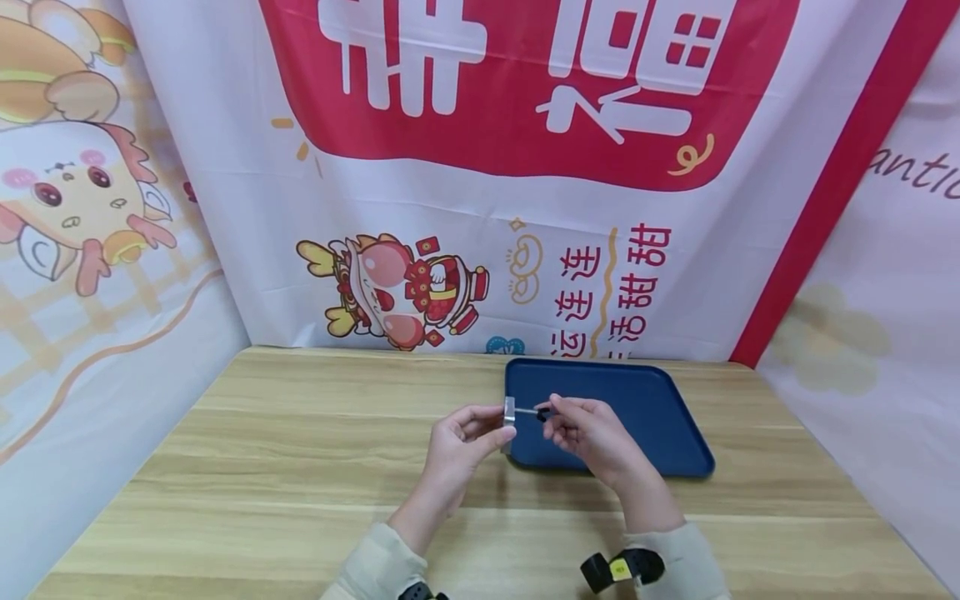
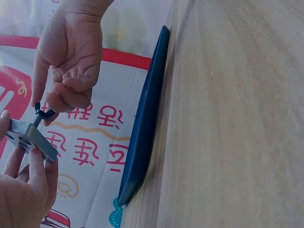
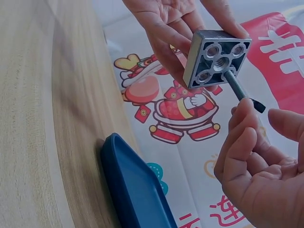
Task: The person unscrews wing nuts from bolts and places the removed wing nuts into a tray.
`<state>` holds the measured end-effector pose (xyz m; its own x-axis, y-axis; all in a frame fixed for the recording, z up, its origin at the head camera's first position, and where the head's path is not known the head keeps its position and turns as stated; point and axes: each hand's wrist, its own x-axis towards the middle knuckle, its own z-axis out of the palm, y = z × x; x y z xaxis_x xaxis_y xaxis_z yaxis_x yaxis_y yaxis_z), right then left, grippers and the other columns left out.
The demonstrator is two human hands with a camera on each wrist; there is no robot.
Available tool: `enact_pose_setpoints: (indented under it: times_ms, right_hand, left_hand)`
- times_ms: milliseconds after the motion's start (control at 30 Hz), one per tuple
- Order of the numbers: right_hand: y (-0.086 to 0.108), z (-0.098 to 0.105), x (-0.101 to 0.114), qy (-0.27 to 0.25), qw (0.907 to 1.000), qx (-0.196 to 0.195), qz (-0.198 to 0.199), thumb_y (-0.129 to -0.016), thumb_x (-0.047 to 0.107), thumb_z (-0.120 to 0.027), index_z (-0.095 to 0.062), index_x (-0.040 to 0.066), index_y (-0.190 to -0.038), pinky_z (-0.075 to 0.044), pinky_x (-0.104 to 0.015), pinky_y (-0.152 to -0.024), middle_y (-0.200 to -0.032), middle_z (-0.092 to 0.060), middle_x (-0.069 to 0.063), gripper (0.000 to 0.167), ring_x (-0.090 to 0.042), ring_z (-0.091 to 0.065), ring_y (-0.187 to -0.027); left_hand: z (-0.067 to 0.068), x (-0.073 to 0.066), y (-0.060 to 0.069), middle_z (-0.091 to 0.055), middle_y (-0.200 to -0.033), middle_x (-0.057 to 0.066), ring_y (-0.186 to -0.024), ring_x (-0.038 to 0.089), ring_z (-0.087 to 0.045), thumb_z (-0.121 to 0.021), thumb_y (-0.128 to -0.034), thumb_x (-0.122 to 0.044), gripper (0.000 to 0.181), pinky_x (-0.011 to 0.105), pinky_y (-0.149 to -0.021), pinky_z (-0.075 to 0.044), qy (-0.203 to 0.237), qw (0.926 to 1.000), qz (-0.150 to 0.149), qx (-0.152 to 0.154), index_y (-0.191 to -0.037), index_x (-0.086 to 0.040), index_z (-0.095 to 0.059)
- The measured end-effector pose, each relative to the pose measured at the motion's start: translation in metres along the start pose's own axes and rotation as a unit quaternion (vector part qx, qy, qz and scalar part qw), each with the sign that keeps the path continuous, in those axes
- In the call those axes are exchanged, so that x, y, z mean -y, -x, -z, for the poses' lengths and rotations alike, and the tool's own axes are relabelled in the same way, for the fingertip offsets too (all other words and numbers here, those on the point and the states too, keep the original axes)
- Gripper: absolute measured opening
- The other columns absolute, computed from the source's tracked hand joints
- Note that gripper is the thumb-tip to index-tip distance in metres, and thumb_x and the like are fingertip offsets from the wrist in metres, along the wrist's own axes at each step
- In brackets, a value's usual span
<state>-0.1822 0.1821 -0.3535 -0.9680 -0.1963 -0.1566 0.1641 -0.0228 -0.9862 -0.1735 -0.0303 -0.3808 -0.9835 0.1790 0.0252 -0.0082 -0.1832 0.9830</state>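
My left hand (image 1: 463, 452) holds a small square metal block (image 3: 194, 66) by its edges, thumb on one side and fingers on the other. Several round holes show in the block's face in the right wrist view. A threaded wing screw (image 3: 236, 86) with a black winged head sits in one of the holes near an edge, most of its shank sticking out. At that head is my right hand (image 1: 594, 435), its curled fingers and thumb about the wings. The thumb looks slightly off the head in the right wrist view.
Under and behind the right hand lies a dark blue tray (image 1: 637, 400) on the wooden table (image 1: 300, 450). A printed cloth (image 1: 225, 208) hangs along the table's back edge. Black straps (image 1: 645, 565) are on the wrists.
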Motion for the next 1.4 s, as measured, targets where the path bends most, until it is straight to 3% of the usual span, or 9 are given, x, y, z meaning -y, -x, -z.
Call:
enact_pose_setpoints:
  times_ms: [233, 433, 733, 1067, 1400]
  right_hand:
    - [-0.0005, -0.0004, 0.0001, -0.002, 1.0, -0.006, 0.0, -0.1, 0.026, -0.062, -0.069, -0.001, -0.114, -0.058, -0.02, -0.078, -0.083, -0.071, 0.0, 0.031, -0.011, -0.064, -0.078]
    - [0.0016, 0.0009, 0.0009, 0.001, 1.0, -0.006, 0.004, -0.094, 0.023, -0.069, -0.068, -0.002, -0.12, -0.059, -0.022, -0.084, -0.092, -0.073, -0.001, 0.036, -0.012, -0.067, -0.085]
    - [0.0016, 0.003, 0.0007, 0.012, 0.9995, 0.016, 0.026, -0.095, 0.013, -0.067, -0.062, -0.002, -0.128, -0.058, -0.027, -0.091, -0.104, -0.071, 0.0, 0.037, -0.013, -0.069, -0.096]
    - [0.0019, 0.0013, -0.0005, 0.045, 0.9982, 0.012, 0.039, -0.094, 0.009, -0.067, -0.061, 0.0, -0.129, -0.057, -0.03, -0.094, -0.098, -0.069, 0.0, 0.037, -0.015, -0.068, -0.097]
    - [0.0018, 0.0006, 0.0, 0.063, 0.9974, -0.005, 0.036, -0.094, 0.013, -0.068, -0.061, 0.0, -0.128, -0.056, -0.036, -0.098, -0.108, -0.07, -0.007, 0.036, -0.022, -0.066, -0.102]
  left_hand:
    - [-0.0003, -0.0004, 0.0001, -0.071, -0.122, 0.011, -0.109, 0.016, -0.068, -0.078, -0.0862, -0.019, 0.041, 0.029, -0.094, -0.057, 0.0, 1.0, -0.006, 0.003, -0.122, -0.005, -0.066]
    - [0.0001, -0.0004, 0.0003, -0.071, -0.122, 0.01, -0.11, 0.017, -0.068, -0.078, -0.0862, -0.02, 0.041, 0.029, -0.094, -0.057, -0.002, 1.0, -0.003, 0.005, -0.122, -0.006, -0.066]
    - [-0.0002, 0.0002, 0.0, -0.072, -0.12, 0.011, -0.109, 0.017, -0.068, -0.079, -0.0854, -0.02, 0.041, 0.03, -0.094, -0.057, 0.0, 1.0, -0.008, 0.006, -0.121, -0.005, -0.067]
    - [-0.0003, -0.0006, 0.0003, -0.072, -0.12, 0.011, -0.108, 0.016, -0.068, -0.079, -0.0853, -0.021, 0.042, 0.03, -0.095, -0.057, 0.0, 1.0, -0.006, 0.005, -0.122, -0.005, -0.067]
    - [-0.0002, -0.0006, 0.0001, -0.072, -0.12, 0.011, -0.108, 0.016, -0.068, -0.079, -0.0853, -0.02, 0.041, 0.029, -0.094, -0.057, 0.002, 1.0, -0.007, 0.002, -0.121, -0.005, -0.067]
